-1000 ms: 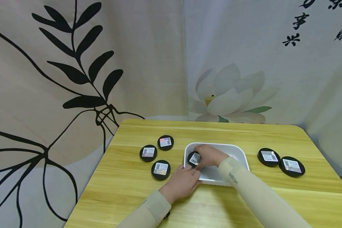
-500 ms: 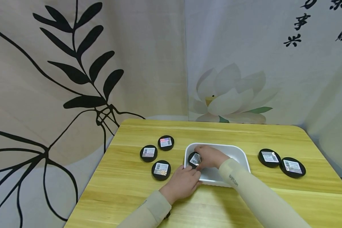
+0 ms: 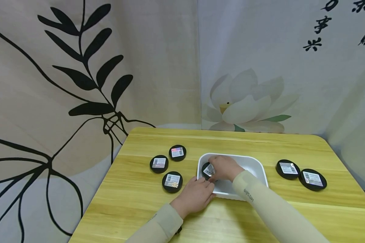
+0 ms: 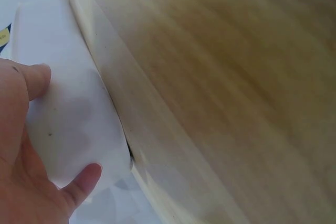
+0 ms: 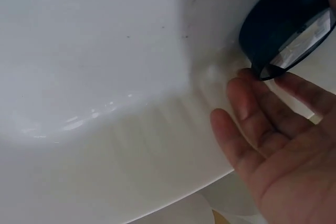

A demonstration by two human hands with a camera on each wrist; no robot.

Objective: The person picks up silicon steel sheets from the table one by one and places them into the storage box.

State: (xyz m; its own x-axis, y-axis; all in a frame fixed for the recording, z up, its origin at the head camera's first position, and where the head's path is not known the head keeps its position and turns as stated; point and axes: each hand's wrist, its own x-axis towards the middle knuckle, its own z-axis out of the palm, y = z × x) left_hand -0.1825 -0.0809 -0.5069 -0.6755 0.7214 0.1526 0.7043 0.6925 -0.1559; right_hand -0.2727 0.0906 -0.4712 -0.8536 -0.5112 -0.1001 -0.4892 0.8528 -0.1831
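Observation:
My right hand (image 3: 225,167) reaches into the left end of a white tray (image 3: 255,165) and holds a black round tin (image 3: 207,170) with a barcode label. In the right wrist view this tin (image 5: 283,22) is tilted, with the fingertips (image 5: 294,85) at its rim and the thumb mostly out of frame. My left hand (image 3: 195,195) grips the tray's near left corner, fingers over the rim. The left wrist view shows the thumb and a finger spread against the outer wall of the tray (image 4: 68,108).
Left of the tray, three similar black tins lie label up: a far tin (image 3: 177,153), a left tin (image 3: 159,164) and a near tin (image 3: 172,182). Two more, an inner tin (image 3: 287,169) and an outer tin (image 3: 313,179), sit side by side at right on the wooden table (image 3: 231,222).
Both hands keep their places on the tray and the tin. The whole head view has shifted very slightly.

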